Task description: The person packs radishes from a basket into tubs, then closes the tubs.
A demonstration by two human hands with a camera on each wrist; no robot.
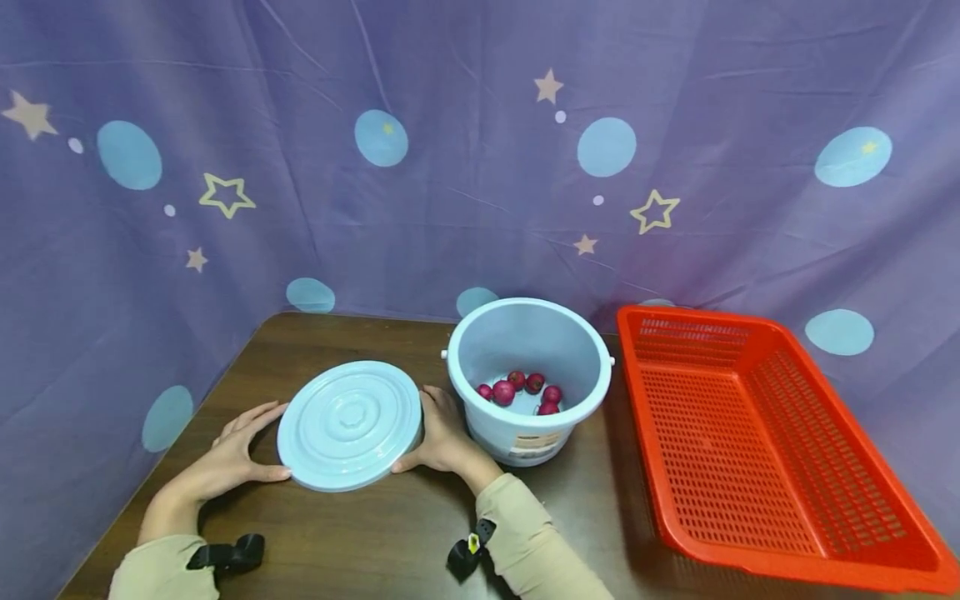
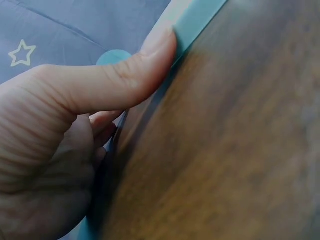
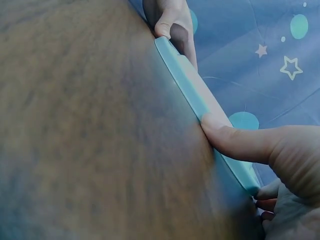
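Note:
A round pale-blue bucket lid [image 1: 352, 423] with raised rings lies flat, on or just above the brown table. My left hand [image 1: 225, 465] holds its left rim, thumb at the near edge and fingers spread along the far side. On the opposite rim, my right hand [image 1: 442, 433] grips with its thumb in front and its fingers round the side. The right wrist view shows the right thumb [image 3: 220, 132] pressed on the lid's edge [image 3: 187, 82]. Beside the right hand stands a pale-blue bucket [image 1: 531, 329], open at the top, with several small red round fruit-like pieces [image 1: 504, 392] on its bottom.
A large red plastic basket [image 1: 652, 467] with perforated walls stands on the right side of the wooden table [image 1: 337, 542]. Behind the table hangs a purple curtain [image 1: 480, 167] with stars and blue dots. The bucket is between the lid and the basket.

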